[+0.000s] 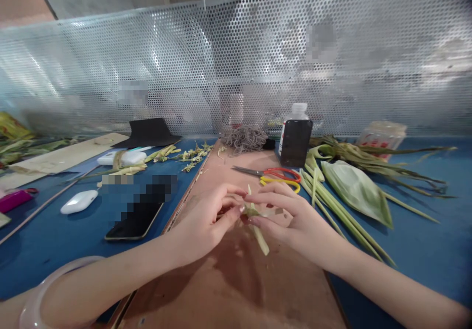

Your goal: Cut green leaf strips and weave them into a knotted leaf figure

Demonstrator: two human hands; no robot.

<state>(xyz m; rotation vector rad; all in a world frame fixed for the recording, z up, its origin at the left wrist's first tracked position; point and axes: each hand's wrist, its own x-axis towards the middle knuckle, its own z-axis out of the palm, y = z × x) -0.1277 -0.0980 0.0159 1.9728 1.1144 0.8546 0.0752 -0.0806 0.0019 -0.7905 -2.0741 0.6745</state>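
Between my two hands is a small piece of folded pale-green leaf strip (261, 240), one end sticking out toward me and a short tip pointing away. My left hand (217, 216) pinches it from the left with thumb and fingers. From the right, my right hand (283, 211) pinches the same strip, fingertips close to those of the left. Fingers cover part of the fold. Just beyond the hands, scissors (280, 174) with red and yellow handles lie on the brown board (236, 289).
A dark bottle (297, 142) stands behind the scissors, beside a heap of grey cord (245, 139). Long green leaves (354, 186) lie at right near a clear jar (381, 137). On the blue left side are a phone (136, 218), a white case (79, 202) and plant scraps (193, 156). A perforated metal screen (239, 63) rises behind.
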